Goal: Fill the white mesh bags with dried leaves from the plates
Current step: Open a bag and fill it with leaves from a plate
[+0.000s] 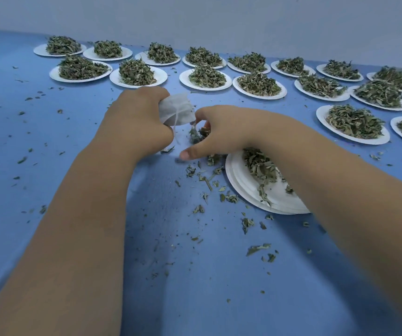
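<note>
My left hand (139, 120) is curled tight round the white mesh bag (178, 110), string dangling. My right hand (221, 134), just beside it, pinches a tuft of dried leaves (198, 134) over the blue table (49, 132). The near plate (241, 185) lies under my right forearm; heaped plates (185, 81) line the far side

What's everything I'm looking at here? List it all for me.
Heaped plates: over a dozen, white, piled with green dried leaves, in rows along the table's far side.
Near plates: a small stack, white, few leaves left, under the right forearm.
Mesh bag: one, white, in the left hand.
Loose leaves: many, green, scattered on the table.
Table: one, blue.
Wall: pale grey, behind.
Left hand: grips the bag.
Right hand: holds a pinch of leaves beside the bag.
</note>
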Demonstrator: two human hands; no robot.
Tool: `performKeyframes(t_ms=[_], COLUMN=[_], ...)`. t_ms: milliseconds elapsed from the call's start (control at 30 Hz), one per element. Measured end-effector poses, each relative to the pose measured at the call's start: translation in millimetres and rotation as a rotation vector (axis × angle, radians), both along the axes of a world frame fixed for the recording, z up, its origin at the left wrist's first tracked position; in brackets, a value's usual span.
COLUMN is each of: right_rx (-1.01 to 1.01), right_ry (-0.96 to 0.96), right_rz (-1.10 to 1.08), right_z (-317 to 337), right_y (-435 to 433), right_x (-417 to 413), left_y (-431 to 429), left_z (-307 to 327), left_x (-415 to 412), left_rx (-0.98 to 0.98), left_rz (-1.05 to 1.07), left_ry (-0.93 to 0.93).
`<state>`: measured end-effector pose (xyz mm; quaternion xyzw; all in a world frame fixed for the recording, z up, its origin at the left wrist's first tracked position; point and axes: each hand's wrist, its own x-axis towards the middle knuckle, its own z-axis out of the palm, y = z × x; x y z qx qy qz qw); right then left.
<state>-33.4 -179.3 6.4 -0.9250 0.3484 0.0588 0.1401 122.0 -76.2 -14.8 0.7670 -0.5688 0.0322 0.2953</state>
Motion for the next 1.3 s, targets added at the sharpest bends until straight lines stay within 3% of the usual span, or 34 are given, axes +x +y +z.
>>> performKeyframes(t_ms=[133, 300, 433, 500, 567, 767, 1000, 1133, 1300], right_rx=[-0.121, -0.050, 0.086, 0.184, 0.238, 0.161, 0.218, 0.284, 0.161], right_ry=[-0.071, -0.227, -0.567, -0.754, -0.825, -0.769, -0.748, -0.693, -0.680], right_rz=[0.016, -0.054, -0.141, -0.122, -0.043, 0.020, -0.015, 0.006, 0.029], right_z=[-9.6, -3.2, 11.7, 20.6, 28.5, 37.8, 40.4, 43.0, 37.9], right_y=[7.1, -3.3, -10.1, -9.6, -3.3, 17.6, 22.7, 23.3, 28.7], right_x=[13.5, 4.3, -19.0, -28.7, -33.6, -37.0, -51.4, -64.2, -64.5], left_y=[-0.1, 3.1, 3.5, 2.9, 2.1, -0.4, -1.6, -1.3, 0.5], left_z=[-0.9, 0.0, 0.1, 1.2, 3.3, 6.3, 8.4, 8.4, 10.9], left_x=[4.1, 5.4, 4.8, 0.6, -5.6, -22.7, -37.4, -42.5, -53.3], left_rx=[0.101, 0.144, 0.120, 0.065, 0.002, 0.025, -0.026, -0.008, -0.017], left_rz=[0.022, 0.041, 0.046, 0.015, -0.017, -0.053, -0.208, -0.222, -0.284], left_ry=[-0.051, -0.033, -0.019, 0.015, 0.053, 0.105, 0.310, 0.339, 0.306])
